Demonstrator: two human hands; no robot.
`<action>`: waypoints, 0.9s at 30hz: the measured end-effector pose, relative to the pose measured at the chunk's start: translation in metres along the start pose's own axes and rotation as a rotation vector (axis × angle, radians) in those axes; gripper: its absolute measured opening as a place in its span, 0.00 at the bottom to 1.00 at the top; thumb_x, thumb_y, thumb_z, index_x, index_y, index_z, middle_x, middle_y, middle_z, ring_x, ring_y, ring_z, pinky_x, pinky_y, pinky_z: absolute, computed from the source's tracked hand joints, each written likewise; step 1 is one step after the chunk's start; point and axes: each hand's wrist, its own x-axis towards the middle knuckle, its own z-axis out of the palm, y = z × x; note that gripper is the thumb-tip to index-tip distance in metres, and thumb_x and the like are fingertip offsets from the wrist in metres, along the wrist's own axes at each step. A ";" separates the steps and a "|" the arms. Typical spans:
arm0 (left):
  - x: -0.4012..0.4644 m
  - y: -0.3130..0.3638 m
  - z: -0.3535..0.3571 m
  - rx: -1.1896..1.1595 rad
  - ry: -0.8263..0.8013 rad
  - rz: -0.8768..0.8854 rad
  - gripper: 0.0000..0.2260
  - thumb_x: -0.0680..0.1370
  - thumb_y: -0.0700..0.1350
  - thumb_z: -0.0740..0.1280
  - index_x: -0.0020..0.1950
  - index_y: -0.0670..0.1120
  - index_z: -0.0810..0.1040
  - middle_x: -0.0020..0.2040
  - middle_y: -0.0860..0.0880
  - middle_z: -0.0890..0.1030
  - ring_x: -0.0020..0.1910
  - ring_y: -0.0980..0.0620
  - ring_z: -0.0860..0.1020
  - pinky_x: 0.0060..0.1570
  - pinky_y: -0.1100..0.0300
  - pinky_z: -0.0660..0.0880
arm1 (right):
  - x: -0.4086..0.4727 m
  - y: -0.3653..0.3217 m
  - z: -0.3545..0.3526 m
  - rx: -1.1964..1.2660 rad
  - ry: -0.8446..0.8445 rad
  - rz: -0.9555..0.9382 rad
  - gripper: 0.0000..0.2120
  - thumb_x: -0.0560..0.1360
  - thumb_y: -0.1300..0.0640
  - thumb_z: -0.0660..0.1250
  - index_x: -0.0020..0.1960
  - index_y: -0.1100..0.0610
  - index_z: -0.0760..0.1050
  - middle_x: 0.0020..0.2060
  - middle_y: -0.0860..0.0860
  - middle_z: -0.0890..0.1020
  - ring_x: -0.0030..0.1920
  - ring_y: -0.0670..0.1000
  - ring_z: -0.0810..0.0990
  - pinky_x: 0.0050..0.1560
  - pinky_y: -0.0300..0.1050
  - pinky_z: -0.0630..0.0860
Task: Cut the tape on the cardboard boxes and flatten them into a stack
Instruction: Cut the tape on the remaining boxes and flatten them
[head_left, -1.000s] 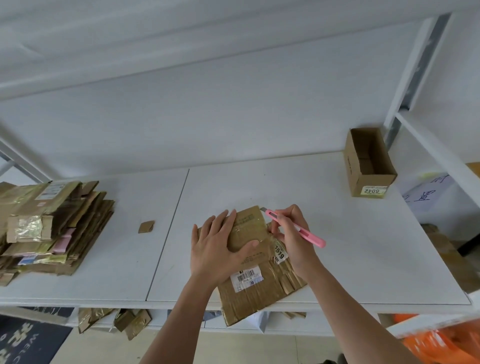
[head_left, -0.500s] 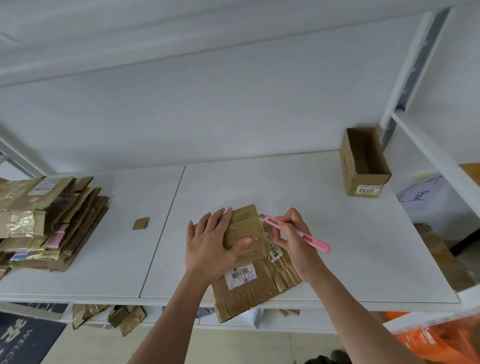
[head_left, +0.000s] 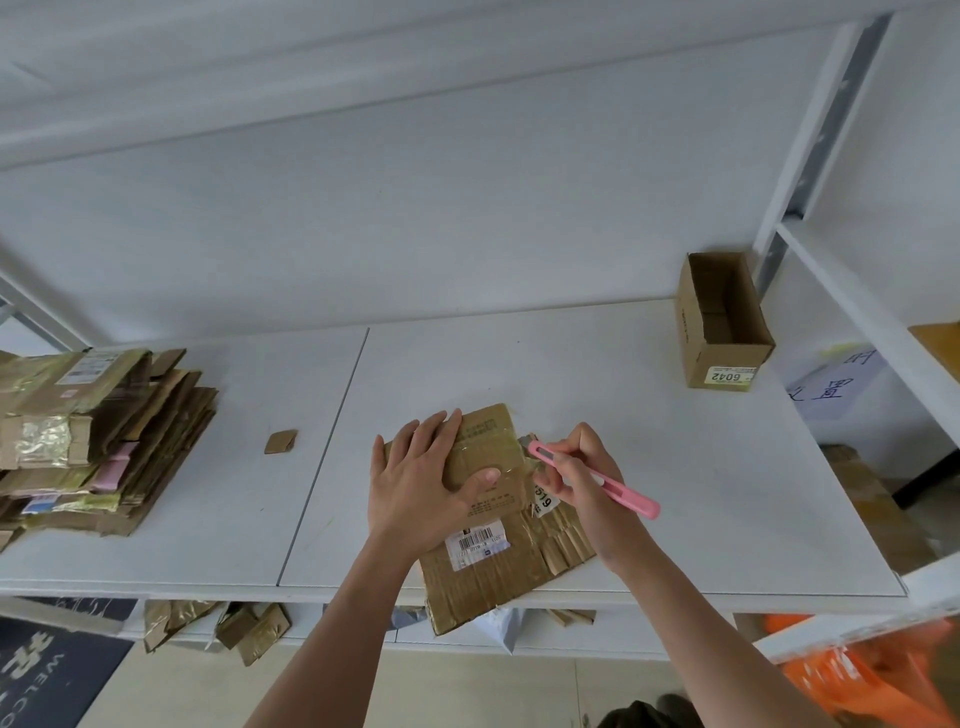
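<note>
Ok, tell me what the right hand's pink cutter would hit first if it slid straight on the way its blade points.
The right hand aims the pink cutter up and left, its tip at the taped cardboard box. Straight on, it would probably meet the left hand pressing flat there, likely near the thumb; depth is unclear.

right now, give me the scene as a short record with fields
surface: white table
left hand: pressing flat on box
right hand: holding pink cutter, tip at the box's taped edge
box: flattened, near end overhanging the table edge
stack: flattened boxes, far left
open box: far right, label 6042
scrap: beside stack
</note>
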 end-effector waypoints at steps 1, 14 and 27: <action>0.000 0.000 0.000 0.000 0.001 0.000 0.45 0.65 0.77 0.40 0.80 0.60 0.50 0.78 0.59 0.57 0.78 0.53 0.51 0.77 0.47 0.42 | 0.000 0.000 -0.001 -0.016 0.010 0.006 0.08 0.75 0.57 0.61 0.38 0.50 0.69 0.29 0.49 0.74 0.37 0.53 0.74 0.55 0.74 0.73; 0.001 -0.002 0.003 0.008 0.008 0.007 0.44 0.66 0.77 0.40 0.80 0.60 0.50 0.77 0.59 0.57 0.77 0.53 0.51 0.77 0.46 0.43 | -0.005 0.001 -0.003 -0.051 0.007 0.016 0.07 0.76 0.59 0.60 0.40 0.53 0.69 0.30 0.49 0.75 0.40 0.58 0.77 0.56 0.73 0.74; 0.000 -0.002 0.003 0.016 0.012 0.007 0.44 0.66 0.77 0.39 0.80 0.59 0.49 0.77 0.59 0.57 0.77 0.53 0.51 0.77 0.46 0.43 | -0.006 0.002 -0.003 -0.048 0.007 0.000 0.07 0.77 0.59 0.60 0.40 0.54 0.68 0.28 0.51 0.74 0.39 0.55 0.77 0.56 0.70 0.76</action>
